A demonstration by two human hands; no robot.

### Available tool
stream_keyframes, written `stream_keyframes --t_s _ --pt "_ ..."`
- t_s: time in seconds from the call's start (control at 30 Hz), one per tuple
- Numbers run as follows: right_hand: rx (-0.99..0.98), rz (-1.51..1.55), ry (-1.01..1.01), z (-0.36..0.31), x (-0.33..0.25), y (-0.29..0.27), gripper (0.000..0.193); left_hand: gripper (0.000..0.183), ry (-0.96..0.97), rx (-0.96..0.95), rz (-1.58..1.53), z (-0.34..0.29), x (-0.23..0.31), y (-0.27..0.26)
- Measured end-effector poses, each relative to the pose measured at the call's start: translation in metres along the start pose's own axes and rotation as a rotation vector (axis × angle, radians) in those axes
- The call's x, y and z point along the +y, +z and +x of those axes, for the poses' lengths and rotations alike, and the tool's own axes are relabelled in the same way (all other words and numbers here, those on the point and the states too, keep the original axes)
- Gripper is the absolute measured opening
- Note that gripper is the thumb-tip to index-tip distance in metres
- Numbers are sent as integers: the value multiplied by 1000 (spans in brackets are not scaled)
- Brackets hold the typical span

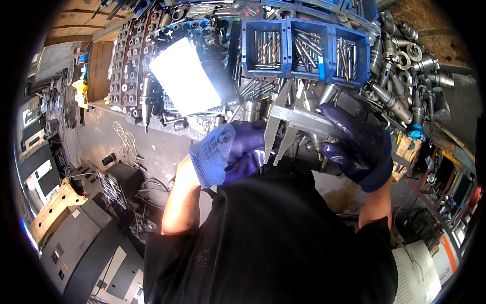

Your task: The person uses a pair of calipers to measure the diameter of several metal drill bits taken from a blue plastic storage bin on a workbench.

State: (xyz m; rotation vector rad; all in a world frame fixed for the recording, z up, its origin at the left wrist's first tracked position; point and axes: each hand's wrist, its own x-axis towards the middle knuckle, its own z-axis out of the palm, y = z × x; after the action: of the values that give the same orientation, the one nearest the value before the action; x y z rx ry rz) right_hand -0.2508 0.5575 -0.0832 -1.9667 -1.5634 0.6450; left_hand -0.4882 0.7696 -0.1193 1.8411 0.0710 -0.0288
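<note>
Holding caliper [304,120] between my hands: long axis crosswise, right hand [360,144] clamped on its right end, jaws just beside nearer, curled left hand [238,152]; whether that grips anything, I cannot tell.

A: What does the right hand [358,144] hold?
B: A metal caliper [304,119], gripped in dark purple gloved fingers, its jaws parted at the left end
A: And the left hand [235,152]?
B: Gloved in blue and purple, just beside those jaws; whether its fingers hold anything, I can't tell
A: Farther off?
B: Blue bins [304,76] of drill bits [306,45], a bright white sheet [186,76] to their left, metal tool holders [394,105] heaped on the right
</note>
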Motion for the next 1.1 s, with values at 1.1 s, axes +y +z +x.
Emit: stream_keyframes --t_s 1.1 --pt "635 754 798 -27 50 65 41 52 -602 560 -294 147 -78 42"
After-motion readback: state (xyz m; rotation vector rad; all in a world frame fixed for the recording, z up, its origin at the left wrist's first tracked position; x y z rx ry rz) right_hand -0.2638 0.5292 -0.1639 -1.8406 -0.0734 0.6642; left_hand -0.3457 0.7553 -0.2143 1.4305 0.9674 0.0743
